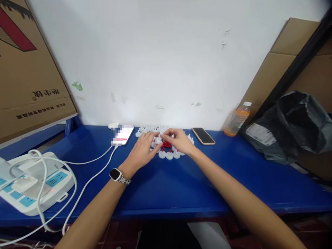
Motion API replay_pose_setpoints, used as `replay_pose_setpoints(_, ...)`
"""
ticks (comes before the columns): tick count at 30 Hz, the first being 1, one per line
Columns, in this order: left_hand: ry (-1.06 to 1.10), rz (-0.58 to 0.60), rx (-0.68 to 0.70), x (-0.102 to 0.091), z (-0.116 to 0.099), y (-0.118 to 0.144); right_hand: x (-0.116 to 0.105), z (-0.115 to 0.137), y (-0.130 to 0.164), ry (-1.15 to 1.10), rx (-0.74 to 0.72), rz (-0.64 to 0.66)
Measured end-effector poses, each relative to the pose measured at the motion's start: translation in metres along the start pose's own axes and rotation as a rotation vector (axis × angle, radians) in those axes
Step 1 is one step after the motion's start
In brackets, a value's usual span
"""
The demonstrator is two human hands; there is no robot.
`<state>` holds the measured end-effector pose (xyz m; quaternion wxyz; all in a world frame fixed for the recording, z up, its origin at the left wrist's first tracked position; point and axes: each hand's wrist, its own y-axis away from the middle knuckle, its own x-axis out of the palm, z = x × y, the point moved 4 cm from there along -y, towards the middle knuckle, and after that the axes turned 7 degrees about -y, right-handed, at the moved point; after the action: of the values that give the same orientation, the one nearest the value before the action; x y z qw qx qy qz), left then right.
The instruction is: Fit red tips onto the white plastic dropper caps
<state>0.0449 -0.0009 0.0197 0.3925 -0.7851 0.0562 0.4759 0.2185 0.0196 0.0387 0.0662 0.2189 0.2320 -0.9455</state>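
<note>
The left hand (142,151) and right hand (178,140) cover part of the white caps (169,155) and red bits (166,144), which are too small to make out; what the fingertips pinch cannot be told. The white phone (123,135) has a blurred screen. The power strip (36,188) and cardboard box (23,69) run off the left edge, and the black bag (293,124) off the right.

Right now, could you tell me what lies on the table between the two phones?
In the head view, between the charging phone and the dark phone, lie small white caps, red pieces and both hands.
</note>
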Motion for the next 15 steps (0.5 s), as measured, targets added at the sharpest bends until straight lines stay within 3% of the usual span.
replay_pose_setpoints(3,0.019,0.085,0.014,0.008,0.000,0.001,0.000,-0.003,0.008,0.095,0.003,-0.016)
replay_pose_setpoints(9,0.020,0.103,0.027,0.013,0.006,0.002,-0.006,-0.023,0.003,0.690,-0.033,0.133)
replay_pose_setpoints(15,0.011,0.114,0.026,0.014,0.006,0.003,0.004,-0.027,-0.006,0.809,-0.005,0.203)
